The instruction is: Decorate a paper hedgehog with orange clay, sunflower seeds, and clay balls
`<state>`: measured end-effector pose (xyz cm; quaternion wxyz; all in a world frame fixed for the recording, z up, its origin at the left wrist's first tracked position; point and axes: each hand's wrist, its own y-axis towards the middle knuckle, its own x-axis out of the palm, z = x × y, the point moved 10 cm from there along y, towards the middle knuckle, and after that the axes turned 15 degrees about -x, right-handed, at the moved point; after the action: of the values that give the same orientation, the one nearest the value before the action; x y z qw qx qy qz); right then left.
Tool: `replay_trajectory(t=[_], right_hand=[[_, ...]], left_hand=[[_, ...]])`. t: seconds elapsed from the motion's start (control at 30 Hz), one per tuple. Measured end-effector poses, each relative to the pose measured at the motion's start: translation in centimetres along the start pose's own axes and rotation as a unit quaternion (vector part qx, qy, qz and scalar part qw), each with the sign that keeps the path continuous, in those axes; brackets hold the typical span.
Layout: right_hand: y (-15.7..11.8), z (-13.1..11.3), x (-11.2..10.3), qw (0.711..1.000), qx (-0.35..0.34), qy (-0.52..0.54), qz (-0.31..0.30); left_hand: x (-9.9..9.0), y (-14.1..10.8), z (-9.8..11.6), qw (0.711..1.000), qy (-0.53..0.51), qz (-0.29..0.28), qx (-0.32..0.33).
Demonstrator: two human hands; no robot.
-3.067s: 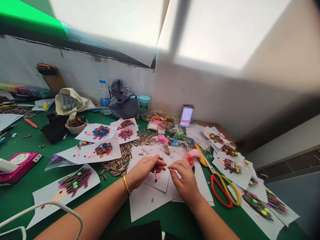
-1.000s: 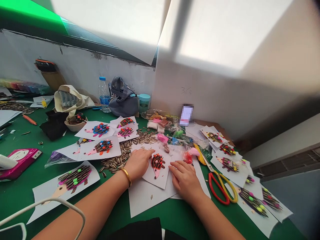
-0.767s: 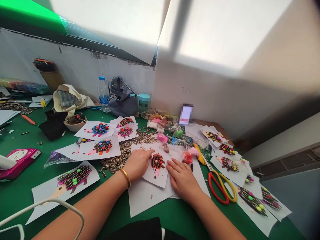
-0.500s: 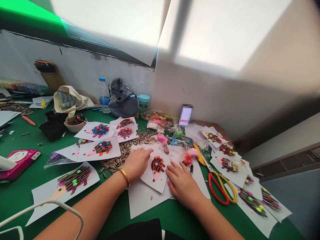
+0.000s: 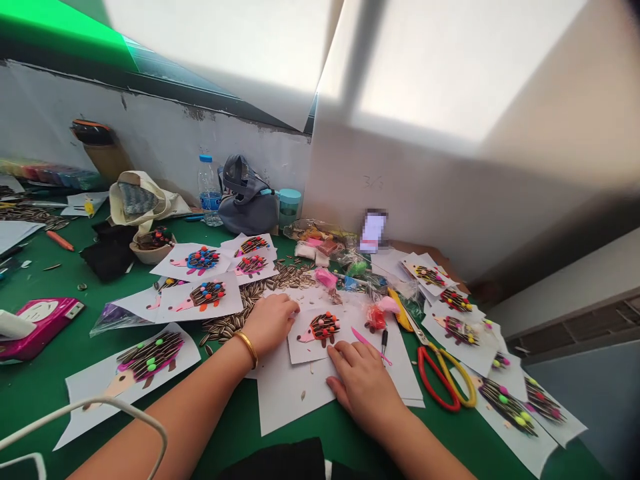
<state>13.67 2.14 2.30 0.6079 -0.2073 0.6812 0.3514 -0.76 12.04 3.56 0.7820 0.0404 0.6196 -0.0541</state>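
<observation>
A small white card (image 5: 305, 357) with a hedgehog picture (image 5: 326, 327) lies on white sheets of paper (image 5: 280, 407) in front of me. The hedgehog has a pink face, a dark striped body dotted with red and pink balls, and brown feet. My left hand (image 5: 273, 325) rests at the card's upper left edge, fingers bent but loose. Flat and spread, my right hand (image 5: 364, 385) has its fingertips at the lower right edge. A pink modelling tool (image 5: 367, 341) and a black pen (image 5: 384, 341) lie just beyond the right hand.
Scissors (image 5: 440, 370) with red and yellow handles lie at right, near several hedgehog cards (image 5: 453, 327). More cards (image 5: 200, 293) and loose sunflower seeds (image 5: 235, 320) are at left. Bags of coloured clay (image 5: 325, 250), a bottle (image 5: 207, 190) and a phone (image 5: 373, 230) stand behind.
The hedgehog card has turned, so its snout now points left instead of toward me. My right hand shifted slightly down, uncovering the pink tool. My left hand drew back slightly to the left.
</observation>
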Motion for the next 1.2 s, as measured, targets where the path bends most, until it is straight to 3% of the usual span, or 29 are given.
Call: replay_trajectory(t=[0.23,0.47,0.67,0.87,1.2], right_hand=[[0.1,0.0,-0.8,0.999,0.039,0.021,0.025],[2.7,-1.8,-0.5,0.999,0.014,0.045,0.001],[3.0,-2.6,0.0,0.998,-0.014,0.057,0.0],[2.9,-2.0,-0.4,0.997,0.003,0.083,0.007],[2.4,-0.4,-1.2,0.975,0.03,0.201,0.084]], left_hand=[[1.1,0.0,0.2,1.0,0.002,-0.004,0.011],[1.2,0.1,0.1,1.0,-0.003,-0.008,0.011],[1.2,0.0,0.1,1.0,-0.002,-0.012,0.009],[1.1,0.0,0.2,1.0,0.001,-0.009,0.014],[1.1,0.0,0.2,1.0,-0.004,-0.018,0.01]])
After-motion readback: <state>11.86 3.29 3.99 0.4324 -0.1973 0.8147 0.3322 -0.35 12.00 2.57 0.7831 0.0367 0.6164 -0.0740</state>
